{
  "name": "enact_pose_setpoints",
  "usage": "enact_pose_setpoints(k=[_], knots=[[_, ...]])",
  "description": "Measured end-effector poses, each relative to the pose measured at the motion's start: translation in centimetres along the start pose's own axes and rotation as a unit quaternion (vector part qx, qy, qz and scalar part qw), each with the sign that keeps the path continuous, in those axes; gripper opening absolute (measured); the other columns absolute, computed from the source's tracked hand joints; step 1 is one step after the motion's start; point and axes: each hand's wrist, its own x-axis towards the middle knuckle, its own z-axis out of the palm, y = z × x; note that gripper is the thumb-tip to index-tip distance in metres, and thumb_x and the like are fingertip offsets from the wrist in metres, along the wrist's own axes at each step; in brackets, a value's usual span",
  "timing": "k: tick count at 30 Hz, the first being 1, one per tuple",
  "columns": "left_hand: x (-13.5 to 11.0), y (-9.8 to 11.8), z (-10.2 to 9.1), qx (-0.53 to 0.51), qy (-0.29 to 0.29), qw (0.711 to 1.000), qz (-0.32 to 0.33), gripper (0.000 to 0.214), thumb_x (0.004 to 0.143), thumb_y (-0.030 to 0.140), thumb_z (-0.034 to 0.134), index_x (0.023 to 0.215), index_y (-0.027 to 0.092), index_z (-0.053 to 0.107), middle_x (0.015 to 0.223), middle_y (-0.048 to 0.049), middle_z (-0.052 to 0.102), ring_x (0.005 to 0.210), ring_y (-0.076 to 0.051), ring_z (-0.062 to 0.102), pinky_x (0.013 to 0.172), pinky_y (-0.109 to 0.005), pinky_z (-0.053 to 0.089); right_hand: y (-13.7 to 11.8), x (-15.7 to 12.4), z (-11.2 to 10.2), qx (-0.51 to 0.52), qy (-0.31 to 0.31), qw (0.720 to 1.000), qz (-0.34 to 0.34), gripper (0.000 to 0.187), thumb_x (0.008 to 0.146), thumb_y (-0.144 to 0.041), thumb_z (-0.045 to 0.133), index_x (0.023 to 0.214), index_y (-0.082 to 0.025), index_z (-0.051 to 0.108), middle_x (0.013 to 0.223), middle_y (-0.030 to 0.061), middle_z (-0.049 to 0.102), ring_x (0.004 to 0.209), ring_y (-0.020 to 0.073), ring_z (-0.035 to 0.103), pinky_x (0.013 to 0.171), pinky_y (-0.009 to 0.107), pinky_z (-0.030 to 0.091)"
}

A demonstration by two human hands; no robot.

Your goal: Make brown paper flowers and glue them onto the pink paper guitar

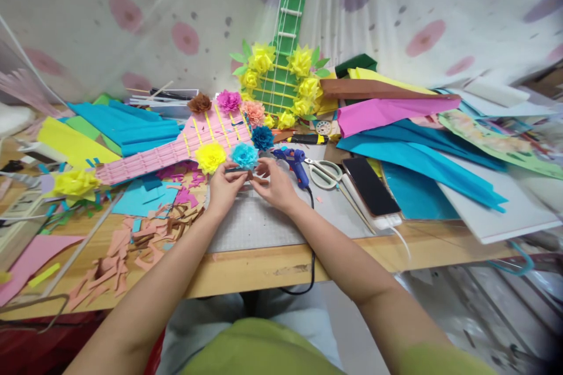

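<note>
My left hand [225,186] and my right hand [276,184] meet over a grey cutting mat [259,222], fingers pinched together around the base of a light blue paper flower [244,156]. The flower rests at the lower end of a pink paper guitar [176,149]. A yellow paper flower [210,156] sits just left of it and a dark blue flower [263,137] just behind. What lies under my fingertips is hidden.
A blue glue gun [294,162], scissors [324,173] and a phone [370,186] lie right of my hands. A green paper guitar [281,70] with yellow flowers stands behind. Coloured paper sheets [417,146] cover the right side; paper scraps [141,240] litter the left.
</note>
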Motion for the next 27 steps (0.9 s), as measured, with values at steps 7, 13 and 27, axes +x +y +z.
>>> enact_pose_setpoints(k=[7, 13, 27], knots=[[0.0, 0.1, -0.1, 0.0, -0.009, 1.0, -0.02, 0.052, 0.053, 0.032, 0.078, 0.094, 0.018, 0.048, 0.076, -0.0043, 0.072, 0.066, -0.02, 0.07, 0.052, -0.027, 0.054, 0.3, 0.0, 0.8, 0.083, -0.059, 0.987, 0.126, 0.043, 0.076, -0.024, 0.058, 0.116, -0.022, 0.041, 0.091, 0.0036, 0.066, 0.077, 0.0161, 0.066, 0.071, 0.032, 0.053], [-0.2, 0.3, 0.1, -0.01, -0.015, 0.999, -0.03, 0.054, 0.051, 0.032, 0.079, 0.091, 0.019, 0.045, 0.074, -0.004, 0.072, 0.068, -0.021, 0.07, 0.05, -0.025, 0.052, 0.4, 0.2, 0.6, 0.141, -0.051, 0.975, 0.167, 0.037, 0.075, -0.022, 0.056, 0.109, -0.022, 0.041, 0.085, 0.0011, 0.067, 0.072, 0.0144, 0.065, 0.07, 0.03, 0.052], [-0.2, 0.4, -0.1, -0.042, -0.011, 0.998, -0.036, 0.047, 0.052, 0.024, 0.072, 0.086, 0.02, 0.039, 0.072, 0.0016, 0.068, 0.061, -0.015, 0.067, 0.047, -0.023, 0.052, 1.0, 0.6, 0.1, 0.011, -0.037, 0.985, 0.167, 0.03, 0.078, -0.017, 0.051, 0.107, -0.02, 0.046, 0.088, 0.0046, 0.067, 0.08, 0.0195, 0.064, 0.075, 0.036, 0.05]])
